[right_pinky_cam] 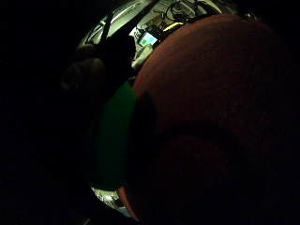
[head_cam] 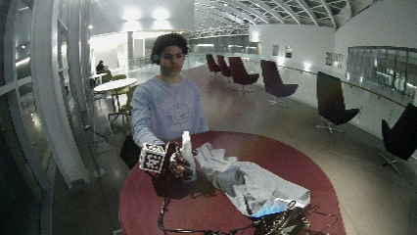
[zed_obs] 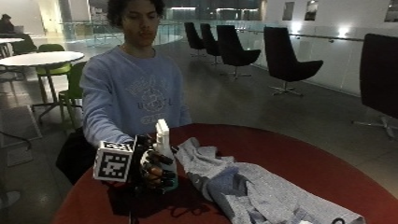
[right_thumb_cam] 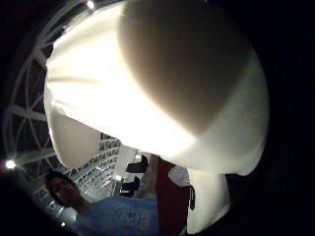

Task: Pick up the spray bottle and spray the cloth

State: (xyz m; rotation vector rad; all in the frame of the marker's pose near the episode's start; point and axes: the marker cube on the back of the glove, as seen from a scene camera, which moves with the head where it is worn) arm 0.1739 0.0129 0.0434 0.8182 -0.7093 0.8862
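counter: I see a round red counter (zed_obs: pixel 298 154), dim light. The person sits at its far edge, facing the outside camera.
room: open hall; black chairs (zed_obs: pixel 283 58) lined up along the glass railing behind, a white round table (zed_obs: pixel 40 58) with green chairs (zed_obs: pixel 53 67) back beside the person.
cloth: grey-white cloth (zed_obs: pixel 249 186) lies crumpled on the counter, running from near the middle out toward the near edge. One end sits just beside the bottle.
spray bottle: white spray bottle (zed_obs: pixel 164 144), upright, spray head on top, near the person's side of the counter. I can't tell from the outside view whether its base touches the counter.
bottle vs fingers: bottle body sits inside the curl of the fingers (zed_obs: pixel 159 170); the head and neck stick up above them. In the thumb side palm view the white body (right_thumb_cam: pixel 162 93) fills most of the picture, so it's right against the palm.
right hand: black-gloved right hand (zed_obs: pixel 152 165) wrapped around the lower body of the bottle, fingers clenched around it, gripping.
little finger side palm view: mostly the red counter (right_pinky_cam: pixel 220 93) close up, plus a green shape (right_pinky_cam: pixel 115 140) I can't identify.
other hand: not visible to me.
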